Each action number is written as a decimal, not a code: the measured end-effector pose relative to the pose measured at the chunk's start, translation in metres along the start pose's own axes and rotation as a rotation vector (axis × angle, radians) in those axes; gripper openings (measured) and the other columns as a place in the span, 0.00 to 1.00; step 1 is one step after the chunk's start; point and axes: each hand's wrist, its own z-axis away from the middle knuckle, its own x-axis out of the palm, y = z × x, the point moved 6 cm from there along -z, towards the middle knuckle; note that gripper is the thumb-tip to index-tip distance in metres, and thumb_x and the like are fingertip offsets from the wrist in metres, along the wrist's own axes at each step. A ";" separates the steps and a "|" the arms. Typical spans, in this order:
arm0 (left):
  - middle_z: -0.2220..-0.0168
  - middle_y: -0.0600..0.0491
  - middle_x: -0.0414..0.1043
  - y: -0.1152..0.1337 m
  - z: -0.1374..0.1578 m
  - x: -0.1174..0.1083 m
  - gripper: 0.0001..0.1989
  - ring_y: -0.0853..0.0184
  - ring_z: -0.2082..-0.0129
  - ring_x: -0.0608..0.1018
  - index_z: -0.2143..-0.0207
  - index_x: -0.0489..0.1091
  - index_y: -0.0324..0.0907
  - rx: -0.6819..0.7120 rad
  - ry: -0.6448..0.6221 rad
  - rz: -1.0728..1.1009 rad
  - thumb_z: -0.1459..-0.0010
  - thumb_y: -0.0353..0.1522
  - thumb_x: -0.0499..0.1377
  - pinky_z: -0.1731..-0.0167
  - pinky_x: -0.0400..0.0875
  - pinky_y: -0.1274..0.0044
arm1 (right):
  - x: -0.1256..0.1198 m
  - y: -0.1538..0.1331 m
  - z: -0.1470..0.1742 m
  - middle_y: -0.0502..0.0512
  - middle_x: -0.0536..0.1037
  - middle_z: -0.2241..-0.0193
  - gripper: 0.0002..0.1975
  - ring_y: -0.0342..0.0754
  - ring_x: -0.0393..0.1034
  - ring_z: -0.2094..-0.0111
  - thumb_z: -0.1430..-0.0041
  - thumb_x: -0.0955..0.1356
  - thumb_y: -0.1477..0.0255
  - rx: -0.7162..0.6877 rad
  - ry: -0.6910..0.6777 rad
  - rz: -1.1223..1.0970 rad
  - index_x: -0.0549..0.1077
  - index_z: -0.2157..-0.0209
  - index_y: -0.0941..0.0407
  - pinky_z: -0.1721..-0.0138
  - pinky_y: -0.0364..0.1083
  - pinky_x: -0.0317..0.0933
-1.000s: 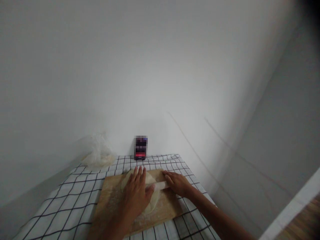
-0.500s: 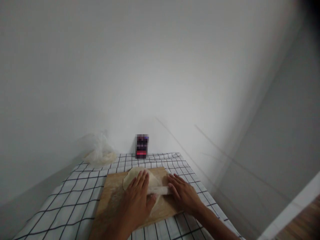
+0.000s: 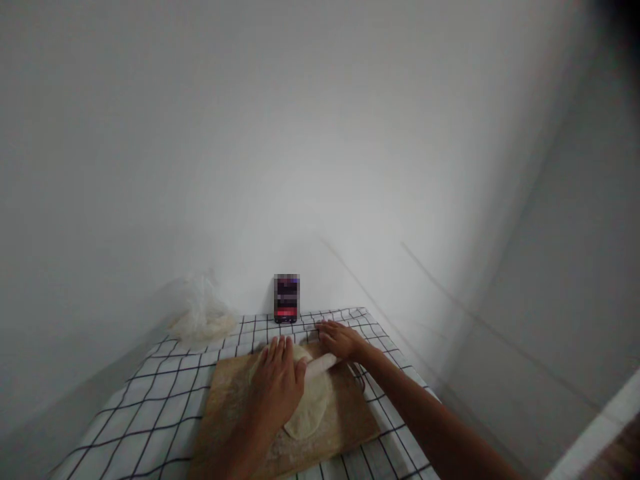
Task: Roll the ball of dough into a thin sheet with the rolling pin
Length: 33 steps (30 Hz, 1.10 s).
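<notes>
Head-worn view, forward and down over checked tablecloth (image 3: pixel 155 400)

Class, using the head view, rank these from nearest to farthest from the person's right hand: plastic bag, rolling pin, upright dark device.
1. Rolling pin: nearest, one end running under the right hand.
2. Upright dark device: ahead and to the hand's left.
3. Plastic bag: farthest, well over to the left.

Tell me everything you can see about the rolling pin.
The rolling pin is a slim, pale rod, material unclear. It lies slantwise across the dough on the board, its right side farther from the viewer. The left hand and right hand rest over it, hiding its ends; only a middle stretch shows.
</notes>
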 end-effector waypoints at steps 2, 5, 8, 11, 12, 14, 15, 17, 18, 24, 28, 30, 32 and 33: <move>0.38 0.34 0.70 0.000 0.000 0.000 0.27 0.46 0.35 0.70 0.38 0.66 0.32 -0.009 0.015 0.010 0.29 0.42 0.49 0.39 0.67 0.54 | -0.002 0.000 0.008 0.58 0.68 0.34 0.25 0.53 0.56 0.30 0.27 0.57 0.65 0.028 0.009 0.007 0.68 0.35 0.56 0.30 0.56 0.51; 0.38 0.32 0.70 0.000 0.001 0.000 0.27 0.45 0.35 0.69 0.38 0.66 0.31 0.006 0.028 0.028 0.29 0.42 0.49 0.39 0.67 0.52 | -0.009 -0.004 0.030 0.58 0.66 0.32 0.26 0.53 0.56 0.30 0.26 0.56 0.63 0.078 0.014 0.026 0.68 0.34 0.54 0.32 0.55 0.54; 0.39 0.31 0.70 0.001 0.004 0.001 0.24 0.45 0.34 0.67 0.38 0.65 0.31 0.057 0.043 0.039 0.28 0.37 0.48 0.38 0.66 0.50 | -0.016 -0.015 0.058 0.61 0.65 0.32 0.26 0.54 0.58 0.31 0.26 0.55 0.63 0.131 0.026 0.049 0.69 0.35 0.55 0.33 0.56 0.57; 0.38 0.32 0.70 0.005 0.009 0.001 0.23 0.46 0.32 0.65 0.37 0.64 0.31 0.117 0.060 0.027 0.28 0.33 0.46 0.37 0.65 0.50 | -0.020 -0.032 0.087 0.62 0.68 0.34 0.27 0.54 0.60 0.32 0.25 0.53 0.64 0.176 0.051 0.066 0.70 0.36 0.57 0.35 0.55 0.60; 0.38 0.33 0.69 0.006 0.011 0.001 0.22 0.46 0.32 0.64 0.37 0.63 0.31 0.129 0.064 0.027 0.28 0.32 0.46 0.37 0.65 0.50 | -0.021 -0.038 0.097 0.62 0.69 0.35 0.27 0.54 0.61 0.32 0.25 0.52 0.64 0.189 0.062 0.069 0.70 0.36 0.57 0.35 0.55 0.60; 0.36 0.33 0.67 0.008 0.014 -0.002 0.23 0.47 0.31 0.62 0.35 0.61 0.31 0.135 0.069 0.038 0.28 0.31 0.47 0.36 0.64 0.50 | -0.022 -0.052 0.117 0.62 0.71 0.36 0.27 0.54 0.63 0.33 0.24 0.52 0.64 0.207 0.099 0.071 0.71 0.37 0.57 0.35 0.55 0.61; 0.35 0.33 0.66 0.010 0.015 -0.004 0.24 0.48 0.31 0.62 0.34 0.60 0.30 0.138 0.072 0.046 0.28 0.31 0.47 0.36 0.64 0.51 | -0.023 -0.059 0.127 0.61 0.72 0.37 0.27 0.53 0.63 0.34 0.24 0.52 0.64 0.210 0.124 0.071 0.71 0.37 0.57 0.35 0.55 0.61; 0.35 0.32 0.65 0.012 0.017 -0.010 0.24 0.48 0.31 0.62 0.34 0.59 0.29 0.156 0.079 0.056 0.29 0.31 0.47 0.36 0.65 0.53 | -0.022 -0.072 0.145 0.59 0.73 0.37 0.25 0.53 0.66 0.35 0.24 0.53 0.63 0.202 0.186 0.074 0.72 0.38 0.54 0.35 0.55 0.62; 0.34 0.33 0.65 0.014 0.018 -0.012 0.24 0.49 0.31 0.63 0.34 0.59 0.29 0.179 0.078 0.059 0.29 0.30 0.47 0.36 0.65 0.53 | -0.020 -0.078 0.153 0.58 0.74 0.38 0.24 0.53 0.67 0.36 0.24 0.54 0.62 0.194 0.219 0.080 0.72 0.38 0.53 0.36 0.54 0.63; 0.33 0.35 0.62 0.014 0.032 -0.032 0.24 0.52 0.31 0.63 0.32 0.56 0.32 0.261 0.077 0.072 0.28 0.30 0.46 0.37 0.68 0.55 | 0.016 -0.095 0.197 0.60 0.71 0.37 0.24 0.57 0.73 0.42 0.27 0.60 0.65 0.094 0.450 0.243 0.67 0.34 0.53 0.45 0.53 0.73; 0.32 0.39 0.62 0.009 0.045 -0.038 0.25 0.52 0.31 0.64 0.32 0.58 0.35 0.244 0.010 0.077 0.28 0.34 0.46 0.38 0.68 0.55 | 0.037 -0.103 0.213 0.55 0.70 0.36 0.29 0.56 0.74 0.42 0.28 0.62 0.65 -0.018 0.500 0.332 0.57 0.29 0.49 0.47 0.52 0.73; 0.32 0.40 0.63 0.007 0.048 -0.039 0.25 0.51 0.31 0.65 0.34 0.60 0.37 0.221 -0.007 0.074 0.28 0.35 0.46 0.38 0.67 0.54 | 0.036 -0.106 0.212 0.54 0.69 0.36 0.29 0.56 0.72 0.40 0.28 0.62 0.63 -0.013 0.470 0.345 0.57 0.29 0.48 0.44 0.53 0.72; 0.32 0.40 0.64 0.006 0.047 -0.039 0.25 0.51 0.32 0.66 0.34 0.61 0.37 0.177 -0.010 0.070 0.29 0.35 0.45 0.39 0.67 0.53 | 0.027 -0.104 0.205 0.54 0.67 0.34 0.28 0.58 0.67 0.36 0.27 0.61 0.60 0.055 0.404 0.333 0.59 0.29 0.48 0.40 0.57 0.67; 0.33 0.40 0.64 0.006 0.045 -0.039 0.25 0.51 0.33 0.67 0.34 0.62 0.37 0.164 -0.015 0.070 0.29 0.36 0.45 0.39 0.67 0.52 | 0.020 -0.101 0.199 0.53 0.65 0.33 0.27 0.58 0.64 0.34 0.26 0.60 0.59 0.104 0.357 0.317 0.60 0.30 0.49 0.37 0.60 0.64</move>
